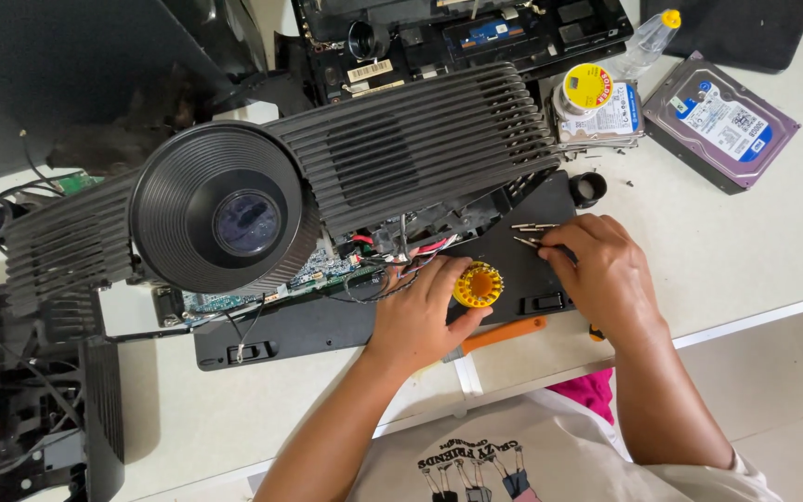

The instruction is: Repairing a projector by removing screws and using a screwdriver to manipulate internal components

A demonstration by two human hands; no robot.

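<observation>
My left hand grips a round yellow and orange screwdriver handle over a flat black panel. My right hand pinches a small metal bit next to a few loose metal bits lying on the panel. Just beyond both hands a black ribbed projector cover with a large round lens ring rests tilted over an opened chassis. A green circuit board and red and black wires show under its near edge.
An orange tool lies by the table's front edge. At the back right are two hard drives, a yellow-lidded round tin and a small clear bottle. Black plastic parts crowd the left side.
</observation>
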